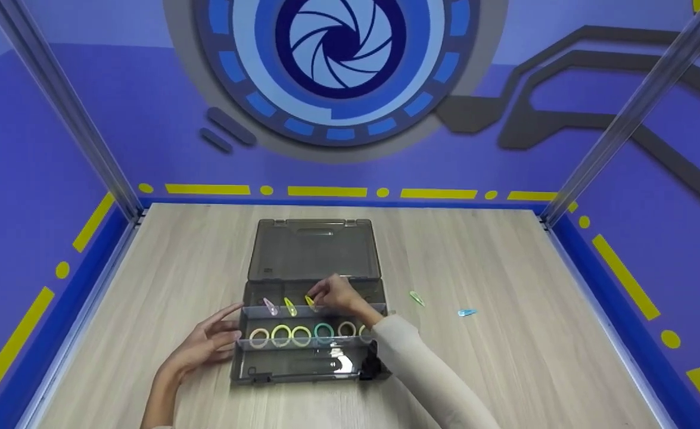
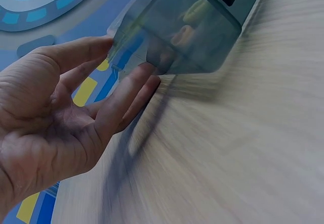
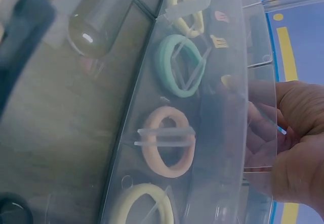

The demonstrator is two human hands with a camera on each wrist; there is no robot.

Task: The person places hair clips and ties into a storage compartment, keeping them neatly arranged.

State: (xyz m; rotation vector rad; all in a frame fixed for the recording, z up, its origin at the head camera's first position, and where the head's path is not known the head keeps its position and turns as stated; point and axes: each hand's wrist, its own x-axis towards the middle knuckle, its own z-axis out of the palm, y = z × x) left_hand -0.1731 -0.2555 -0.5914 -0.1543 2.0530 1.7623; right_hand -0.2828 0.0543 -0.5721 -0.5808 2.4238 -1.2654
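A smoky clear plastic storage box [image 1: 302, 364] lies with its lid [image 1: 317, 253] folded back. Its middle row holds several hair ties, among them a teal hair tie [image 1: 324, 332] and a pink hair tie [image 3: 168, 142]. In the back row stand a purple hair clip [image 1: 270, 307] and yellow clips. My right hand [image 1: 336, 295] reaches into that row, its curled fingers pinching a yellow hair clip [image 1: 310, 301]; the divider partly veils these fingers in the right wrist view. My left hand [image 1: 202, 342] touches the box's left side with extended fingers.
To the right of the box, a green hair clip [image 1: 416, 298] and a blue hair clip [image 1: 467, 312] lie on the wooden table [image 1: 504, 369]. Blue printed walls [image 1: 117, 119] enclose the table at the back and sides.
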